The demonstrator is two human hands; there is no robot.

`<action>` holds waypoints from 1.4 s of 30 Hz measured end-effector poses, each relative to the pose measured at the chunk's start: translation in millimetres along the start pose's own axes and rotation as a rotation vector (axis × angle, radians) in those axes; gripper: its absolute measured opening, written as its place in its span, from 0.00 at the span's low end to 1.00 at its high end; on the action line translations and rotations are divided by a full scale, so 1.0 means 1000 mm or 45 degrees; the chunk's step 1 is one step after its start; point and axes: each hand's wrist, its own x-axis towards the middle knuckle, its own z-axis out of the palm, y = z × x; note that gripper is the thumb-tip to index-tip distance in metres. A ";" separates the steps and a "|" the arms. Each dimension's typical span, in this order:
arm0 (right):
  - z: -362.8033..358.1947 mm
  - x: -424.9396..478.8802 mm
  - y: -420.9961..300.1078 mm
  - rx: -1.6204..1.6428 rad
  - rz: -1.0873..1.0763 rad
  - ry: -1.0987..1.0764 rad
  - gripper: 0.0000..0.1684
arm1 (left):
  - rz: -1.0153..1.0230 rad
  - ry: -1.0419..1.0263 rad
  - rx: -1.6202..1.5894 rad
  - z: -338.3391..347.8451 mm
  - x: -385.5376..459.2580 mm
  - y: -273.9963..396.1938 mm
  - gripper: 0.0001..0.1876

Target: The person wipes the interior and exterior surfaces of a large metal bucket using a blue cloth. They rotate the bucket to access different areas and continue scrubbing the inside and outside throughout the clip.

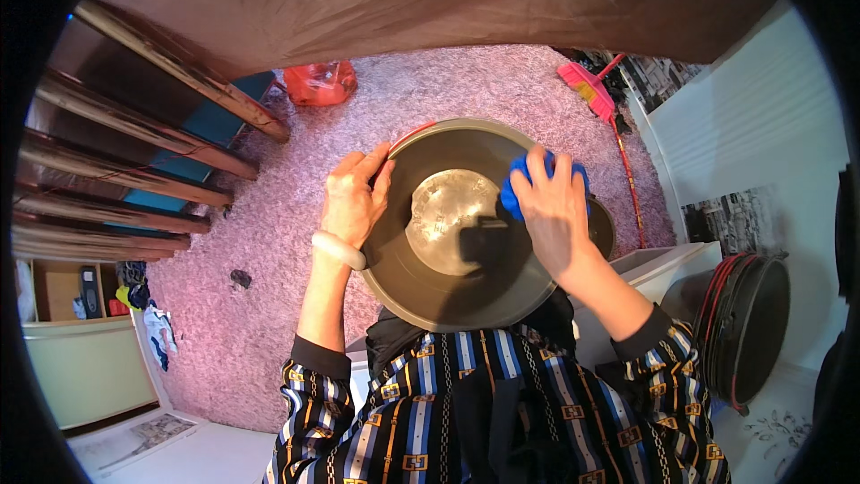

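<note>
In front of my body, a grey-brown plastic bucket has its open mouth turned up towards me, and its round bottom with raised markings catches the light. My left hand grips the rim at the left, thumb inside, beside a red strip that looks like part of the handle. A crumpled blue cloth is bunched under the fingers of my right hand, pressed to the rim and inner wall on the right. What supports the bucket from below is hidden.
Nested dark buckets with red handles lie at the right. Another bucket is partly hidden behind my right hand. A pink broom and a red plastic bag are on the pink carpet. Long brown rolls stand left.
</note>
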 end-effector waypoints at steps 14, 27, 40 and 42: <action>0.095 -0.009 -0.067 1.937 0.280 -1.129 0.30 | 0.008 -0.178 0.505 0.017 0.005 0.030 0.19; 0.072 0.040 -0.165 1.910 0.275 0.421 0.36 | -0.018 -0.068 0.250 0.008 0.008 0.024 0.09; 0.068 0.067 -0.120 1.798 0.760 0.438 0.35 | -0.105 -0.113 0.107 0.013 0.014 0.024 0.13; 0.071 0.058 -0.141 1.800 0.370 0.313 0.35 | -0.092 -0.100 0.102 0.016 0.015 0.025 0.13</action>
